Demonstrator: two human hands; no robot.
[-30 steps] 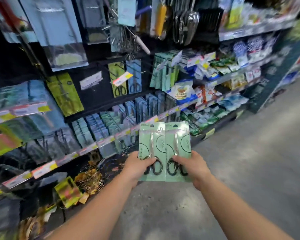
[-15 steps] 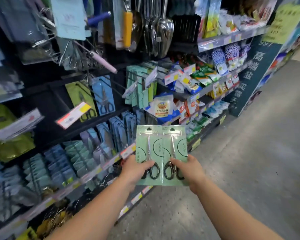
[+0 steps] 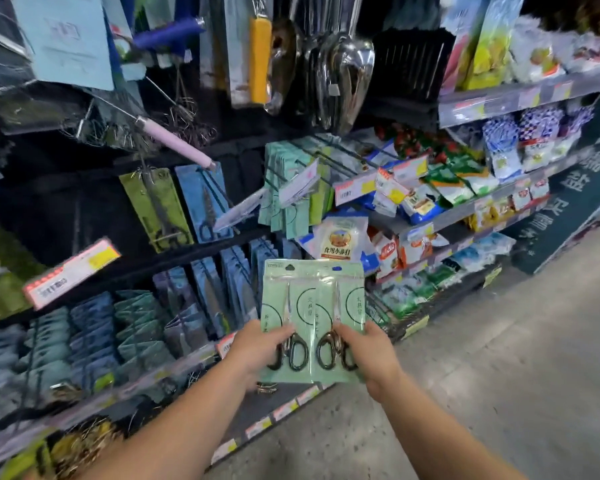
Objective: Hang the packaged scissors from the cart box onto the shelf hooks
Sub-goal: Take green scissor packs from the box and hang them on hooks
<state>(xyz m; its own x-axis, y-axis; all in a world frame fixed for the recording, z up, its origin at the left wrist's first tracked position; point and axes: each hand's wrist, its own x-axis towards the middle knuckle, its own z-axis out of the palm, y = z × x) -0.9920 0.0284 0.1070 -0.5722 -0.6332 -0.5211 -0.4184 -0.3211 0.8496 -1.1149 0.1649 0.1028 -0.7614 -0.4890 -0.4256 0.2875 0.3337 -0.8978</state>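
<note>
Still gripping two mint-green scissors packs (image 3: 312,320) side by side, left hand (image 3: 257,351) and right hand (image 3: 368,355) on their lower corners, now nearer the shelf hooks (image 3: 291,161) holding matching packs

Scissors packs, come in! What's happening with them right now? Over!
Left hand and right hand each grip a mint-green scissors pack. Neither hung yet. Matching green packs on hook ahead; nothing between.

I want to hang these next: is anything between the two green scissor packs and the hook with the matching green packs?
Nothing visible blocks the way. The left hand and right hand hold the scissor packs in open air below the matching green packs; a price tag fronts that hook.
</note>
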